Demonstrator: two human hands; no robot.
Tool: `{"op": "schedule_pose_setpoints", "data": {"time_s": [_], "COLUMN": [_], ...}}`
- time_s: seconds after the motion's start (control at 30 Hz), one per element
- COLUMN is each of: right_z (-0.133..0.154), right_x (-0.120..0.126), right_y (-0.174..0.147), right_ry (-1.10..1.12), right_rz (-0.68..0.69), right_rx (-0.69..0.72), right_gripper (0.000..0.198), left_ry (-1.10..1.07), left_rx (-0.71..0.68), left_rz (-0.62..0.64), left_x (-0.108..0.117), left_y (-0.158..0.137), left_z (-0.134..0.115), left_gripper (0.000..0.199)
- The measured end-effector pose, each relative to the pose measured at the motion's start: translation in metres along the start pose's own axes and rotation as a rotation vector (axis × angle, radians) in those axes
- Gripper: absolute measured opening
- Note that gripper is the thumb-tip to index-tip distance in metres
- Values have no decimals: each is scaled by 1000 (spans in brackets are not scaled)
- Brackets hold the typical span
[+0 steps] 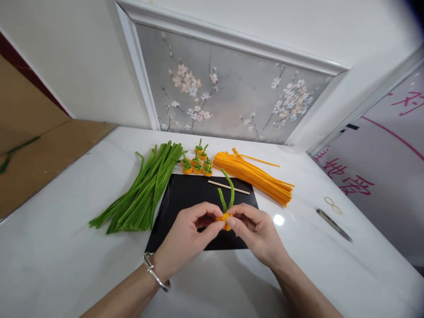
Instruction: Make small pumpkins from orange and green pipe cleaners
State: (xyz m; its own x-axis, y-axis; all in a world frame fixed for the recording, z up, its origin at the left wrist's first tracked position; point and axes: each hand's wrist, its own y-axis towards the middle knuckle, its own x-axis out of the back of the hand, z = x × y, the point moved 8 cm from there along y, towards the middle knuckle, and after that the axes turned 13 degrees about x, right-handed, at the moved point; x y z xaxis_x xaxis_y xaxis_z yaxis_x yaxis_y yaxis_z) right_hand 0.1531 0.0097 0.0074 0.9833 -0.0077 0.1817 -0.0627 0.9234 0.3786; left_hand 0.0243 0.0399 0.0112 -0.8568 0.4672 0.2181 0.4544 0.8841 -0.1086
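Between my two hands is a small orange pipe-cleaner pumpkin (224,219), with two green stem ends rising from its top, one longer and curved. My left hand (195,229) pinches its left side between thumb and fingers. On the opposite side, my right hand (256,232) pinches it the same way. Both hands are above the black mat (185,198), near its front half. A thin wooden stick (228,187) lies across the mat's far part, just behind the green stem ends.
Green pipe cleaners (145,194) lie piled at left, orange pipe cleaners (253,174) at right. Several finished small pumpkins (197,168) stand behind the mat. Tweezers (334,225) and rubber bands (333,205) lie far right. A cardboard box (49,145) stands at left.
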Motion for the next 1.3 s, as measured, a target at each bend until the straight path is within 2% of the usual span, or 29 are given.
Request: {"op": "schedule_pose_setpoints", "data": {"time_s": [0.23, 0.43, 0.53, 0.7, 0.97, 1.13, 1.3], "right_z": [-7, -9, -7, -8, -9, -8, -5], "right_x": [-3, -3, -3, -3, -3, -3, -1], "right_y": [-1, -1, -1, -2, -1, -1, 1], "right_ry": [39, 84, 85, 64, -8, -22, -5], "right_rz": [30, 49, 58, 39, 5, 35, 53], "right_rx": [-92, -188, -205, -189, -88, -55, -42], "right_gripper": [19, 24, 24, 21, 19, 19, 17], "left_ry": [78, 195, 251, 249, 105, -15, -141], "left_rx": [-57, -302, -352, -230, -16, 35, 51], "left_rz": [4, 54, 65, 24, -33, -28, 37], "left_x": [-1, -3, -4, -2, 0, 1, -2], "left_y": [-1, -8, -10, -6, -1, 0, 4], "left_z": [-4, -20, -23, -16, 3, 9, 10], "left_gripper": [7, 17, 18, 13, 6, 12, 15]}}
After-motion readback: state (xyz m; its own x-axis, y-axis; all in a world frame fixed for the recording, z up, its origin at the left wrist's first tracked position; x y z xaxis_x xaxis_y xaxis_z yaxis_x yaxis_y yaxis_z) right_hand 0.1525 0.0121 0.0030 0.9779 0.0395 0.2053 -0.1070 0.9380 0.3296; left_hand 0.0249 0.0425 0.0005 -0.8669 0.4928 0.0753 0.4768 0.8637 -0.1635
